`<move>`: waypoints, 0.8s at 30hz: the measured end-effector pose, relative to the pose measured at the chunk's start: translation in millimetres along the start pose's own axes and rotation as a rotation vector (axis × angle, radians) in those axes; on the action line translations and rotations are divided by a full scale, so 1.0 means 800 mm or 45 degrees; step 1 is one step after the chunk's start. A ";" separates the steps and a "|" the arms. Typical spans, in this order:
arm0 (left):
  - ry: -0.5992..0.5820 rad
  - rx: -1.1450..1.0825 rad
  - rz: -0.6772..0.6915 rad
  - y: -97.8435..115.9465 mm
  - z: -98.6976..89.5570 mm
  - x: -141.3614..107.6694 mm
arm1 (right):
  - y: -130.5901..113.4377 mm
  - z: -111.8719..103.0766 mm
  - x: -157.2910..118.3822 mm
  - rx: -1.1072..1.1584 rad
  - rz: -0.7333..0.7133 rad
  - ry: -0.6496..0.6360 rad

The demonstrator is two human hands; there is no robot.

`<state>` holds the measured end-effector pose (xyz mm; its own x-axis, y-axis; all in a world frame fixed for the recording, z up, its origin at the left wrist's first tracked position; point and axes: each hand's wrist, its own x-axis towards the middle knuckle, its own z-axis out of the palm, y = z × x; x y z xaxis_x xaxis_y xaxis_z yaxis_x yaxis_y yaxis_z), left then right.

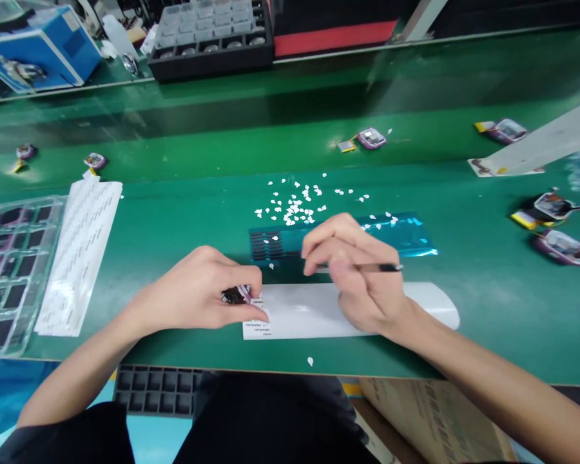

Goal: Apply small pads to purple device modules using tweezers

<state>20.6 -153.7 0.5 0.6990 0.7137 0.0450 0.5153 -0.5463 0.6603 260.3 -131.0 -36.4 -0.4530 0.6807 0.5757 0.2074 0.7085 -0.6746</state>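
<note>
My left hand (207,290) pinches a small dark and purple device (236,294) over the left end of a white sheet (299,312) with rows of small print. Held in my right hand (352,274) is a thin dark tool (379,267), roughly level, above the sheet's middle. Its tip is hard to make out behind my fingers. Just beyond my hands lies a blue translucent film (406,235) with dark strips (265,246) at its left end. Many small white pieces (294,209) are scattered behind and partly on the film.
On the left are a clear tray (62,212) of devices and a printed white strip (80,258). Several purple devices (371,137) with yellow-edged parts lie along the back and right. A white post (546,142) stands at the right. Behind is a black tray (212,61).
</note>
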 end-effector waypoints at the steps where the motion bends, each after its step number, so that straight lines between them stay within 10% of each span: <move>1: -0.053 0.063 -0.001 -0.003 0.001 0.001 | -0.001 -0.002 0.002 -0.016 0.051 0.031; 8: -0.357 0.290 -0.154 -0.022 0.028 0.012 | 0.000 0.000 0.010 0.434 0.482 -0.564; 24: -0.388 0.331 -0.261 -0.024 0.031 0.017 | 0.013 0.016 0.002 0.823 0.868 -0.734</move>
<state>32.8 -144.3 -30.0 0.6636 0.6782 -0.3156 0.7385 -0.5269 0.4207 250.4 -124.5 -48.6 -0.7874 0.5838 -0.1977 0.1508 -0.1285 -0.9802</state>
